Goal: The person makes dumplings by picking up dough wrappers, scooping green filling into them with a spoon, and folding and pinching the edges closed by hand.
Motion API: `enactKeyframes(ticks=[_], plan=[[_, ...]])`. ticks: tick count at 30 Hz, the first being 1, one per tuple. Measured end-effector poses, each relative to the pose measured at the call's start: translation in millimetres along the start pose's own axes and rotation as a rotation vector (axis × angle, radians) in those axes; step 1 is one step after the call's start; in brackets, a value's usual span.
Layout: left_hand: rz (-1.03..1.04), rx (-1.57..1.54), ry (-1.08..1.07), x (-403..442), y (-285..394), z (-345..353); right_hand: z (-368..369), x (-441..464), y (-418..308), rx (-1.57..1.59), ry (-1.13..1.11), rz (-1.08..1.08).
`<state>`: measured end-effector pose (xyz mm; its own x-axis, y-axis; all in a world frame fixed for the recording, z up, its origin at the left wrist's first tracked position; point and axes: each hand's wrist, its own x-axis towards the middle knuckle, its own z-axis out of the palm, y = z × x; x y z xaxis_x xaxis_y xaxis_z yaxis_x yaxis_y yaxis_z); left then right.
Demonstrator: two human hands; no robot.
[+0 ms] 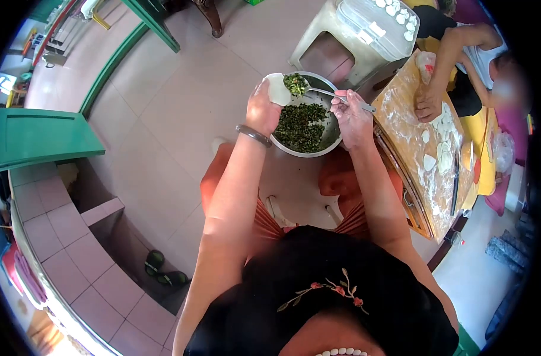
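In my left hand (pixel 261 113) lies a round white dumpling wrapper (pixel 277 90), held at the left rim of a metal bowl. My right hand (pixel 355 120) grips the handle of a metal spoon (pixel 325 92). A heap of chopped green filling (pixel 295 84) sits on the spoon's bowl, close against the wrapper's right edge; whether they touch I cannot tell. Below both hands is the metal bowl (pixel 336 144), partly filled with more green filling (pixel 300 127). Its bottom shows bare on the right side.
At right stands a floured wooden board (pixel 401 113) with wrappers (pixel 444 155) and a dark stick (pixel 455 184). Another person's hands (pixel 427 105) work on it. A pale stool (pixel 365 50) bears a tray (pixel 374 26) with several white dumplings. Green slippers (pixel 164 270) lie at lower left.
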<state>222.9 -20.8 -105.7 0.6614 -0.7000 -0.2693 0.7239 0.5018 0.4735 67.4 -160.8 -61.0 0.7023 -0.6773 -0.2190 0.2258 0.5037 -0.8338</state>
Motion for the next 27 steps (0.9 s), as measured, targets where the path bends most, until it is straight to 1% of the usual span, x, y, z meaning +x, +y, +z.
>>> enactKeyframes(ticks=[1,4,5,7,10,11,14,15,18,19,23,27], plan=[[-0.028,-0.034,-0.038,0,-2,3,4,-3,1,0.002,0.003,-0.02],[-0.057,-0.16,-0.062,-1,-9,15,16,-12,9,0.019,0.021,-0.074],[-0.081,-0.197,-0.024,0,-9,18,18,-15,13,0.029,0.028,-0.086],[-0.065,-0.224,-0.067,0,-8,19,19,-17,23,0.041,0.051,-0.11],[-0.057,-0.259,-0.077,2,-7,19,20,-22,30,-0.09,-0.003,-0.206],[-0.057,-0.269,-0.072,1,-7,19,21,-26,27,-0.195,-0.006,-0.227],[-0.024,-0.247,-0.032,-2,-10,23,25,-36,27,-0.603,-0.122,-0.491],[-0.016,-0.227,-0.017,-1,-10,22,22,-36,28,-0.688,-0.206,-0.566],[-0.015,-0.195,-0.001,1,-10,21,34,-44,21,-1.046,-0.326,-0.827],[-0.008,-0.195,-0.005,1,-11,19,32,-47,25,-1.065,-0.337,-0.731],[0.02,-0.194,-0.012,4,-10,15,34,-50,29,-1.261,-0.442,-0.876],[0.021,-0.189,0.007,1,-6,18,37,-54,35,-1.3,-0.456,-0.893]])
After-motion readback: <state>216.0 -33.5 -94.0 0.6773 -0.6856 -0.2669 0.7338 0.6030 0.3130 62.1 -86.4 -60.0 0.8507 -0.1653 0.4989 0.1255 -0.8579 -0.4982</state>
